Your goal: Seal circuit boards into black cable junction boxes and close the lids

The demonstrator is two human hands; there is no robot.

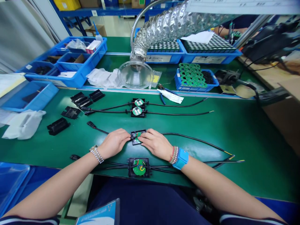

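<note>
Nearest the table edge lies a black housing with a green round circuit board (139, 167), cables running out both sides. Just beyond it, the left hand (114, 142) and right hand (155, 143) press curled fingertips from either side onto a small black housing (136, 137) on the green mat (234, 125). Farther back sit two finished housings (138, 107).

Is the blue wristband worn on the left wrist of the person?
No, the blue wristband sits on the right wrist, behind the right hand; the left wrist carries a metal watch.
</note>
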